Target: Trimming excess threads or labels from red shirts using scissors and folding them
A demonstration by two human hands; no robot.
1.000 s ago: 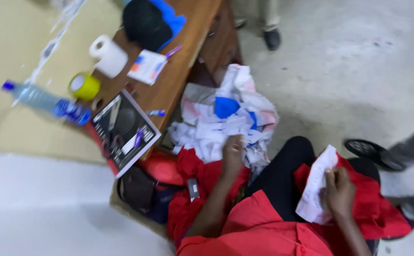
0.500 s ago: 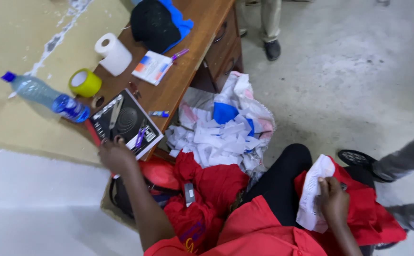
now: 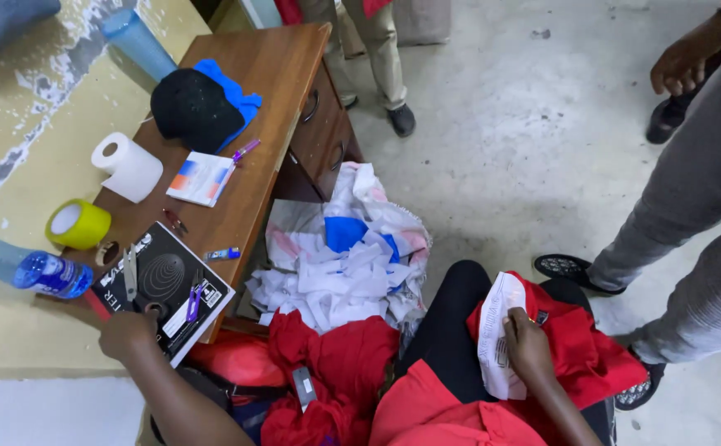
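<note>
Head camera looks down on my left hand [image 3: 129,332], fingers curled at the handles of the scissors [image 3: 131,277] that lie on a black book [image 3: 166,285] at the near corner of the wooden desk [image 3: 282,91]; I cannot tell whether the fingers actually pinch the handles. My right hand [image 3: 530,347] rests on my lap, thumb and fingers pinching a white cloth piece [image 3: 492,334] over red fabric [image 3: 579,347]. A heap of white scraps [image 3: 340,272] sits between desk and knees. On the desk stand a yellow tape roll [image 3: 78,225], a paper roll [image 3: 129,168] and a black cap [image 3: 191,107]. Beside me, a bystander's shoe [image 3: 571,268].
</note>
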